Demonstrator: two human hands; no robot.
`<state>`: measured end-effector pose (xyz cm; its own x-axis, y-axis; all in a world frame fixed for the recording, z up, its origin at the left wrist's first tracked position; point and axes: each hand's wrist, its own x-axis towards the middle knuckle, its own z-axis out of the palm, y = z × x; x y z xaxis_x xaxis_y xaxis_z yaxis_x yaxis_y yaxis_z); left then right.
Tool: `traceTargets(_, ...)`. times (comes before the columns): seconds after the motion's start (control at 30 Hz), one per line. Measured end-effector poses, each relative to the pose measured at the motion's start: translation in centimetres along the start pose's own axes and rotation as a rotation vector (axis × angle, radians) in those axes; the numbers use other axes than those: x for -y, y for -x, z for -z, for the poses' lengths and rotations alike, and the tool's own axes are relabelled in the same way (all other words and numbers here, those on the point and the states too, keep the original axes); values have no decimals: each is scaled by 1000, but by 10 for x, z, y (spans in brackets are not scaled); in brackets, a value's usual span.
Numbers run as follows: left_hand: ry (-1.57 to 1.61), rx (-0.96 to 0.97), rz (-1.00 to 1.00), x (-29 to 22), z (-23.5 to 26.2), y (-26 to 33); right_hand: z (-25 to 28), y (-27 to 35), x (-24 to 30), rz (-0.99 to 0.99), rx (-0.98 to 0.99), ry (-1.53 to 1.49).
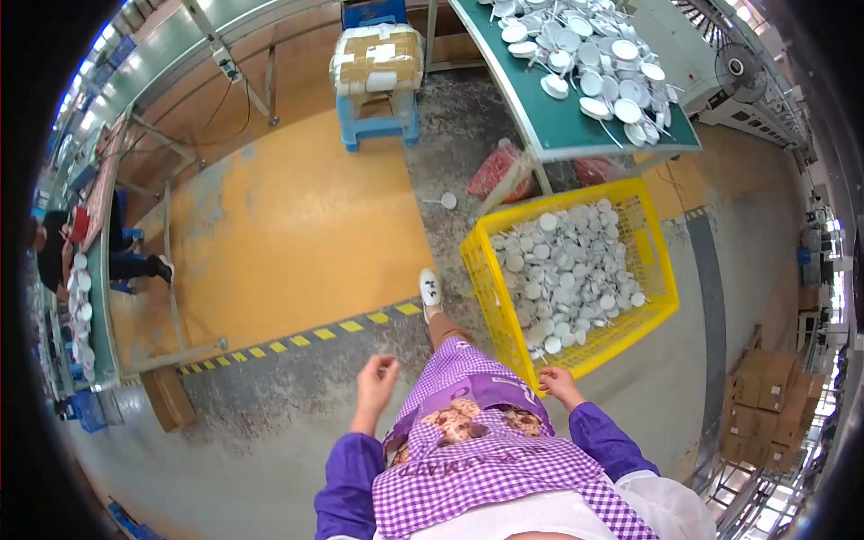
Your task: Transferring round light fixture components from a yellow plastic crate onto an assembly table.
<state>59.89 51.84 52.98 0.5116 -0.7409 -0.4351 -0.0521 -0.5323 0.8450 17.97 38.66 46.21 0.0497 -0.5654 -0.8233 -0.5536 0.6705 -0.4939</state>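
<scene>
Seen from above, a person in a purple checked apron stands on a grey floor. The left hand hangs loosely curled, its grip released and empty. The right hand grasps the near rim of a yellow plastic crate of round white discs, below a green tabletop

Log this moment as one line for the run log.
right hand: gripping yellow crate rim | left hand: free, empty | crate: on floor, full of white discs
</scene>
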Motion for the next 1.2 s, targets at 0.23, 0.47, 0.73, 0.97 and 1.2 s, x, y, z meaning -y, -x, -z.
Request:
traceTargets(0.23,-73,-91,208,-16,48,-110,-97,-160,208,440,24,484)
traceTargets(0.47,-82,-56,212,-61,68,-314,-180,-229,388,246,249,-33)
traceTargets(0.73,-214,236,162,-2,38,-500,-246,-361,389,58,-20,127)
traceTargets(0.97,-217,363,297,99,-24,-614,-298,-594,404,374,-216,569)
traceTargets(1.2,-84,346,410,158,-105,-662,-312,-783,387,491,-174,1161)
